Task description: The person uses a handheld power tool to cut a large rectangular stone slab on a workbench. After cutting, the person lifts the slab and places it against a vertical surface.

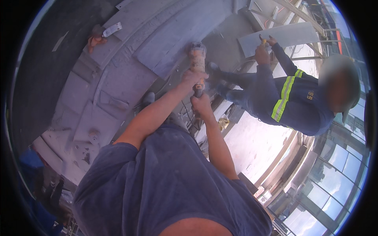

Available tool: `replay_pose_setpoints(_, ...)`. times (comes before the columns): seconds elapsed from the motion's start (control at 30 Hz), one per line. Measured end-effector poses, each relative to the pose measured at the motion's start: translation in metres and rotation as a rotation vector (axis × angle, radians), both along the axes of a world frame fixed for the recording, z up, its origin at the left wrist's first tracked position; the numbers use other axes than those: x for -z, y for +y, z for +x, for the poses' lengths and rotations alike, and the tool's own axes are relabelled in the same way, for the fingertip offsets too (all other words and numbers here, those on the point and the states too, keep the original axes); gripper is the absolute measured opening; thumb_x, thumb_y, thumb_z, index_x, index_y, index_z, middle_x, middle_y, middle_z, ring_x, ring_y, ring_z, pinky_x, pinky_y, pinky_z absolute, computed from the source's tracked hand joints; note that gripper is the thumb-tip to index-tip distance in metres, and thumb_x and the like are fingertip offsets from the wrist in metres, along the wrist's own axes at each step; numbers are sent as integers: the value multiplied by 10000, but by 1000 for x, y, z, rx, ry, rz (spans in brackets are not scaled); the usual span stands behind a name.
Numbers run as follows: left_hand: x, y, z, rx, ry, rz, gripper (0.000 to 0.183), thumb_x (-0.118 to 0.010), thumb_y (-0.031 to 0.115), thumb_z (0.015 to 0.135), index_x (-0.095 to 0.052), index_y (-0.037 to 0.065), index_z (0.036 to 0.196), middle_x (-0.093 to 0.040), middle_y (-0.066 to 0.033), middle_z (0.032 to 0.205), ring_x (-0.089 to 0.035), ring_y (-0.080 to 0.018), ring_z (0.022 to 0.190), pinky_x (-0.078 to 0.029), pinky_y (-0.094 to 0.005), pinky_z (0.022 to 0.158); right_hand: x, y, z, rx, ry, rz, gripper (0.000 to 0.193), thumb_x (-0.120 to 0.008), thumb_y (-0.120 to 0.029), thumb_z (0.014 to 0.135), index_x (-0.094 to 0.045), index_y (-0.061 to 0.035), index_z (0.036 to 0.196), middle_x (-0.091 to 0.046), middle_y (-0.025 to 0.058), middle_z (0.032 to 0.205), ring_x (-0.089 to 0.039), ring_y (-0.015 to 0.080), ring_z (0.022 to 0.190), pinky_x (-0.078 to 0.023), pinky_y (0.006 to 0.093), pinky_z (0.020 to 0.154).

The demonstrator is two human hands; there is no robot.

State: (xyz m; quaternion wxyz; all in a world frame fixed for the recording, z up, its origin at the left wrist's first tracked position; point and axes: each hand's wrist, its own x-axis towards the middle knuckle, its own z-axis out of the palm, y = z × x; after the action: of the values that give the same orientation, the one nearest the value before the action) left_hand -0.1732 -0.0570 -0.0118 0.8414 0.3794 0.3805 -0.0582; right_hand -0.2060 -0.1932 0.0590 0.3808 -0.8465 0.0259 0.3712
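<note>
1. The power tool [198,59], orange-bodied and dusty with a rounded guard at its head, points away from the wearer, its head at the right edge of the grey panel [173,41], beyond the panel's near corner.
2. The left hand [194,77] is wrapped round the tool's body, forward of the other, fingers closed with no gap showing.
3. The right hand [202,104] closes round the dark rear part of the same tool; whether a finger presses a switch cannot be told.
4. The step in hand looks like working the panel's edge with the tool. Whether the head touches that edge, or is spinning, cannot be made out.
5. The next move, as I judge it, calls for both grips to stay firm, the head to be guided evenly along the edge, and the dark cord [186,109] to be kept clear.
6. The panel lies over dusty grey slabs [114,84]; toward their far left corner sit a white container [112,29] and a crumpled orange-brown thing [95,41].
7. A co-worker [301,94] in dark clothes with reflective bands stands to the right, hands near a pale board [293,34], holding something small and yellowish [264,41]; standing near the tool, they could be exposed to debris.
</note>
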Motion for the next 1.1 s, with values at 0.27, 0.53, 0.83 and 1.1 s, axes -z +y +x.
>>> replay_pose_setpoints(0.27, 10, -10, 8, -77, -2, 13, 518, -931, 153, 771, -711, -51, 1194, -773, -132, 1002, -783, -239, 798, -649, -402, 677, 6, -10, 15, -57, 25, 52, 268, -675, -151, 885, -695, 86, 1009, -705, 137, 732, -714, 235, 603, -545, 412, 572)
replay_pose_setpoints(0.53, -7, -6, 13, -68, 3, 0, 476, -915, 141, 779, -714, -36, 1173, -770, -123, 994, -773, -237, 774, -628, -400, 669, -10, -4, 20, -27, 53, 25, 312, -679, -144, 908, -652, 87, 1116, -695, 131, 733, -700, 243, 577, -548, 426, 529)
replay_pose_setpoints(0.83, -13, -3, 18, -59, -46, 25, 501, -914, 182, 833, -703, -16, 1241, -745, -94, 985, -758, -231, 798, -634, -411, 706, -3, -6, 32, -26, 58, 19, 309, -689, -156, 902, -655, 68, 1112, -703, 133, 747, -702, 231, 594, -534, 405, 542)
replay_pose_setpoints(1.1, 30, 38, -57, -302, 142, -475, 901, -936, 418, 933, -463, 45, 1602, -554, -227, 1437, -562, -335, 1416, -542, -505, 1164, 12, -25, 33, 59, -40, 115, 257, -698, -166, 899, -638, 28, 1056, -660, 87, 746, -650, 190, 566, -502, 382, 520)
